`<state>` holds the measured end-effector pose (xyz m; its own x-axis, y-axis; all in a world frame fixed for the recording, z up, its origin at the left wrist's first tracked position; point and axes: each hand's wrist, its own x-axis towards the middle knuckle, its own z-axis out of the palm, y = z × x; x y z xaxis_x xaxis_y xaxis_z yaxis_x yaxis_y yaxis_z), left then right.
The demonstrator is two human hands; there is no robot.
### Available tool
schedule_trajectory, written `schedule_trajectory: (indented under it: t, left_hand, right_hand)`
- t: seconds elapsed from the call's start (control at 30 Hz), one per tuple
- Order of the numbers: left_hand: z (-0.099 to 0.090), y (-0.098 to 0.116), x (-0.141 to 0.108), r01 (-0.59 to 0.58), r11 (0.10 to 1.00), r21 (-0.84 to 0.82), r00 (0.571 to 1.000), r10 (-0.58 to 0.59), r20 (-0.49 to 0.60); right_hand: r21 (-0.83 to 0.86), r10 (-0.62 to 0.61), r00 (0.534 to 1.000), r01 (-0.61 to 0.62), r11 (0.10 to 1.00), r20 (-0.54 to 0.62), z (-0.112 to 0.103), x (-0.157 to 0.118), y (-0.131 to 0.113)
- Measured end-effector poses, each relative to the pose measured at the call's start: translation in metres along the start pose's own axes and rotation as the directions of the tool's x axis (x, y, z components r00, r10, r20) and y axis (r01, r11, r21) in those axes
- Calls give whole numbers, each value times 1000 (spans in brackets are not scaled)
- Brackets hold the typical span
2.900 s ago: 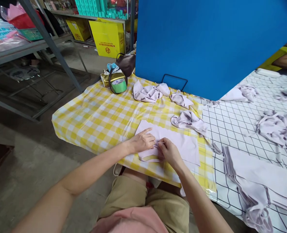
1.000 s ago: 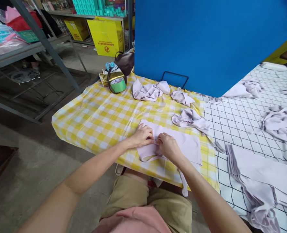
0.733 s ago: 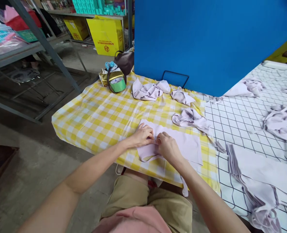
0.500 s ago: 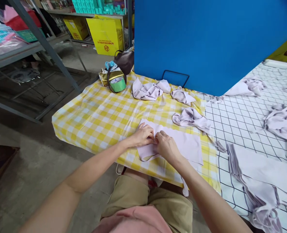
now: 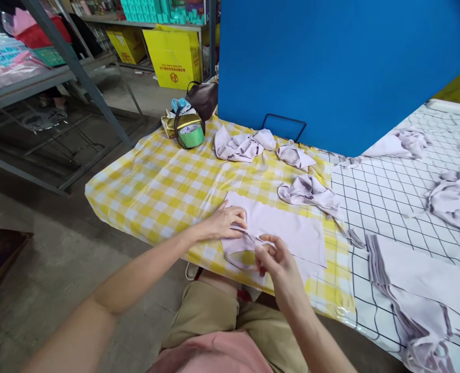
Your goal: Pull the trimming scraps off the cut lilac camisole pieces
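Note:
A pale lilac piece of fabric [image 5: 292, 228] lies spread near the front edge of the yellow checked cloth [image 5: 163, 181]. My left hand [image 5: 227, 223] rests on its left part, fingers stretched out and pressing it down. Just to the right, my right hand [image 5: 276, 256] pinches a thin fabric strip [image 5: 250, 235] between thumb and fingers. This strip runs from beside the left fingertips to the pinch. Below the hands, a curved lilac band [image 5: 233, 261] loops over the checked cloth.
Crumpled lilac pieces [image 5: 239, 145] lie farther back, before a big blue board [image 5: 331, 67]. To the right, stacked lilac fabric [image 5: 424, 259] rests on a white grid cloth [image 5: 354, 202]. Green tape [image 5: 192, 136] and a dark bag [image 5: 203, 101] stand at the back left.
My right hand has moved down and right, away from my left hand, drawing the strip with it. My left hand has flattened on the fabric. The loop below has opened wider.

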<state>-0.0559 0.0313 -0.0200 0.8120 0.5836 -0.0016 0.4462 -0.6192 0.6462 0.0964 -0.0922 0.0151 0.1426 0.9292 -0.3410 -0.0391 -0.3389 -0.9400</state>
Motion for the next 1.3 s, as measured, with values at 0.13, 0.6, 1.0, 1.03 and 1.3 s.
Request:
schedule_trajectory:
  t: [0.13, 0.6, 1.0, 1.03, 1.3]
  left_hand:
    - [-11, -2, -15, 65, 997, -51, 998, -64, 19]
    - [-7, -8, -24, 72, 959, 273, 991, -99, 89]
    - [2, 12, -10, 201, 909, 364, 979, -181, -88]
    - [3, 10, -6, 249, 894, 372, 966, -205, -154]
    - [-13, -3, 32, 705, 693, 150, 675, -591, -442]
  right_hand:
    - [244, 121, 993, -117, 963, 0, 18, -48, 23]
    - [524, 238, 963, -270, 808, 128, 50, -91, 89]
    - [-250, -303, 914, 237, 939, -270, -20, -90, 79]
    - [-390, -391, 876, 268, 881, -281, -39, -78, 69]
    - [-721, -247, 837, -228, 654, -488, -135, 58, -2]
